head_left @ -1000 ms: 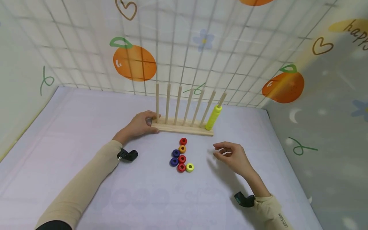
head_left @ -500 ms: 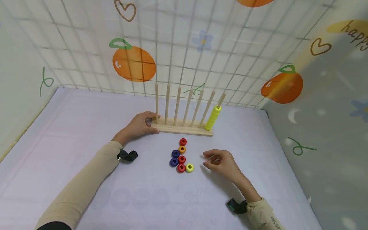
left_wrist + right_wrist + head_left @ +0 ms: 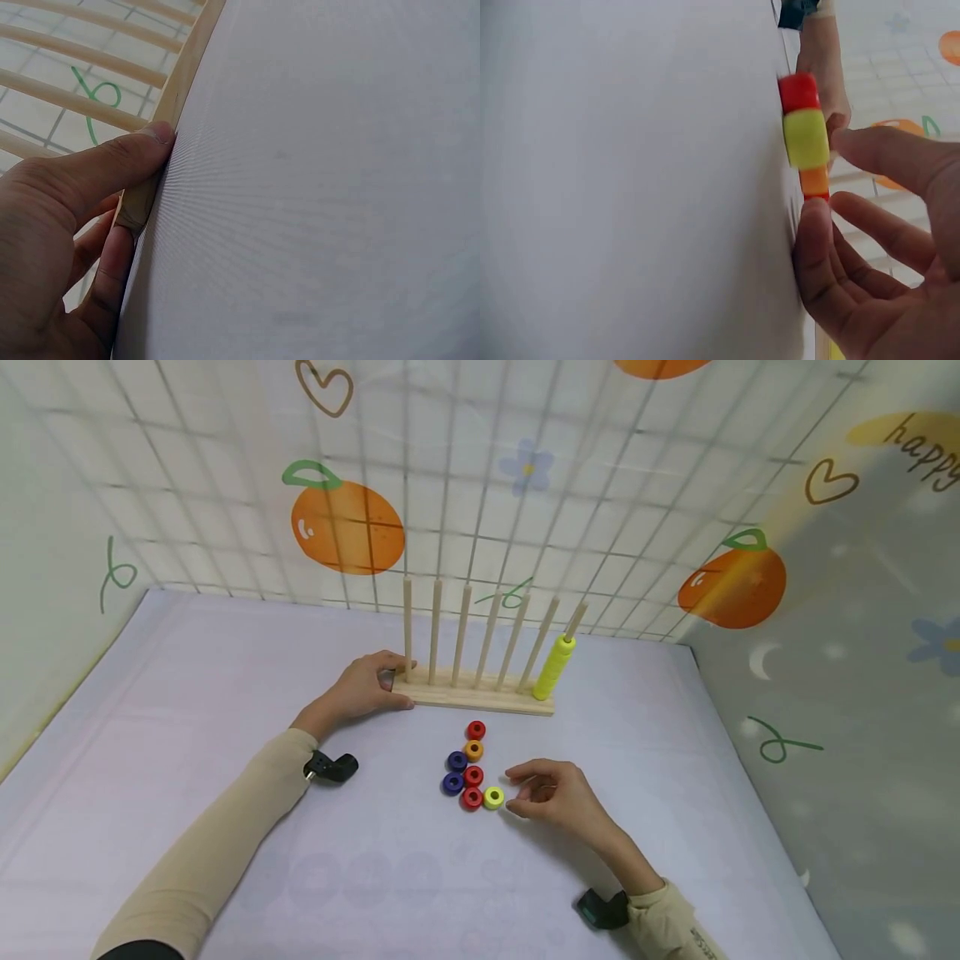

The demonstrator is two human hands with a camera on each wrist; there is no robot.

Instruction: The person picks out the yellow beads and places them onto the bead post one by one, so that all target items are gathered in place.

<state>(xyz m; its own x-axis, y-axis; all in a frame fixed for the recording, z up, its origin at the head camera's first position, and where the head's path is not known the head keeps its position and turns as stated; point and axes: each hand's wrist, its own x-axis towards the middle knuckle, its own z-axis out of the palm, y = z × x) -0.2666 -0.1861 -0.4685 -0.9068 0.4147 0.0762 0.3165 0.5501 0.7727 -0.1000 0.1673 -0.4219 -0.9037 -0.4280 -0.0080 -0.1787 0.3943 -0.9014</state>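
Observation:
My left hand [image 3: 367, 683] grips the left end of a wooden peg rack [image 3: 480, 696], thumb [image 3: 142, 154] along its front edge. Yellow beads [image 3: 555, 668] are stacked on the rack's rightmost peg; its other pegs are bare. Just right of a loose yellow bead [image 3: 493, 797], my right hand [image 3: 558, 797] hovers with thumb and fingers spread, holding nothing. In the right wrist view that yellow bead [image 3: 807, 139] appears beyond the fingertips. Beside it lie red beads [image 3: 472, 798], dark blue beads [image 3: 453, 783] and an orange bead [image 3: 474, 750], with another red bead [image 3: 476, 729] nearest the rack.
A white cloth [image 3: 360, 868] covers the table. Behind the rack stands a grid-patterned backdrop [image 3: 465, 468] printed with oranges, and a grey side wall [image 3: 847, 652] rises on the right. Each wrist wears a black camera [image 3: 602, 910].
My right hand has moved left and a little toward the person, from the open cloth to the side of the loose yellow bead. The left hand keeps its grip on the rack.

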